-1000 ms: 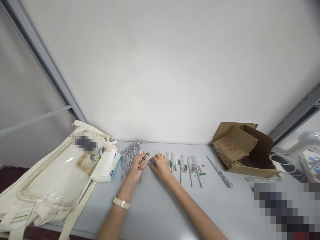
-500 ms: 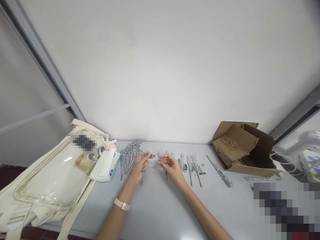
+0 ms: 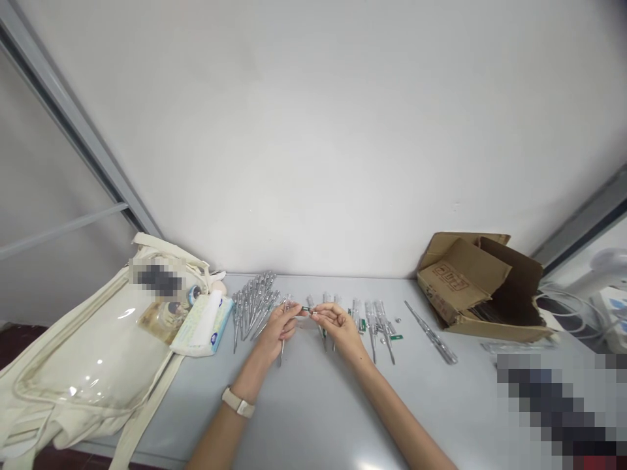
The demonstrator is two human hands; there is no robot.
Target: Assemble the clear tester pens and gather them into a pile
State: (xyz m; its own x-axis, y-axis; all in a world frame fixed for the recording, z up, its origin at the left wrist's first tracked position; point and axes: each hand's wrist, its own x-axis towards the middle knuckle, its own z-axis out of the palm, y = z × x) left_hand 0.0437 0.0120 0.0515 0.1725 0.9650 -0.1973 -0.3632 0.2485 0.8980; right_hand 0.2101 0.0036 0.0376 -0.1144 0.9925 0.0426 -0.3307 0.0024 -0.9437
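My left hand [image 3: 280,329] is closed, with a small dark green strip [image 3: 305,309] pinched between thumb and forefinger. A tester screwdriver [image 3: 282,354] with a clear handle is also in that hand, its shaft pointing down below the fingers. My right hand [image 3: 337,326] pinches a tiny metal part [image 3: 312,313] against the strip's right end; its exact kind is too small to tell. Behind and beside the right hand lie clear-handled testers [image 3: 371,323], small green strips [image 3: 396,337] and tiny metal bits [image 3: 398,320]. Left of my left hand is a pile of tester screwdrivers [image 3: 252,303].
An open cardboard box [image 3: 455,277] stands at the back right. One long tester [image 3: 431,333] lies before it on the grey table [image 3: 313,405]. A tissue pack [image 3: 203,326] and a cream bag [image 3: 98,339] occupy the left. The white wall [image 3: 313,143] rises behind.
My hands have come together: the green strip in the left now meets the tiny metal part in the right. The view has shifted slightly.
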